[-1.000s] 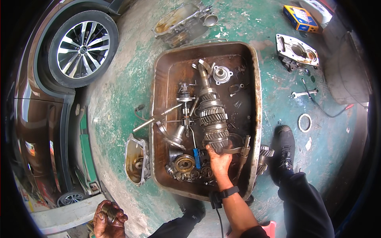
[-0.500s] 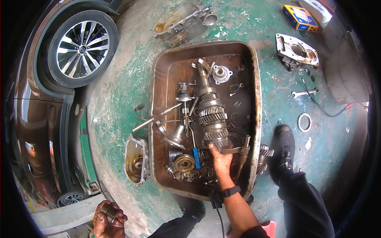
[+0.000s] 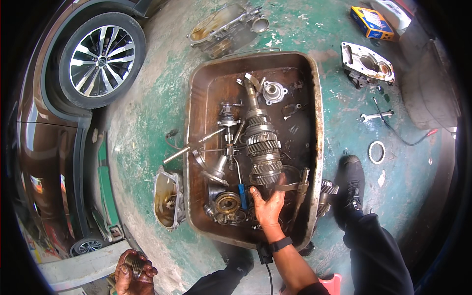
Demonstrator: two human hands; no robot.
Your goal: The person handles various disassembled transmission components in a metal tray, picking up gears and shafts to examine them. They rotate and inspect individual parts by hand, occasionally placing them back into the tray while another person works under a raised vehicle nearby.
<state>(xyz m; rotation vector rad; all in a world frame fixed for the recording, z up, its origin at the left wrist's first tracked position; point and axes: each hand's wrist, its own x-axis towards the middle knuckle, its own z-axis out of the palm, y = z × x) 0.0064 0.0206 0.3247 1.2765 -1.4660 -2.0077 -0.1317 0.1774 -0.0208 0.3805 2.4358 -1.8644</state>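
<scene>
Gear shaft [image 3: 264,145] in the head view lies inside a brown pan [image 3: 318,123], its long axis nearly along the pan's length, thin end pointing to the far side and slightly left. Right hand [image 3: 268,209]: grip spread beside the thick near end, contact unclear. Left hand [image 3: 129,278]: grip closed around a ridged metal piece [image 3: 133,264].

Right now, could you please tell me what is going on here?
The person's right hand, thumb spread, is at the near end of a stack of gears in a tray on the floor; whether it touches them is hard to tell. The left hand holds a small ridged metal part outside the tray. Other metal parts and a blue-handled tool lie near the gears.
</scene>
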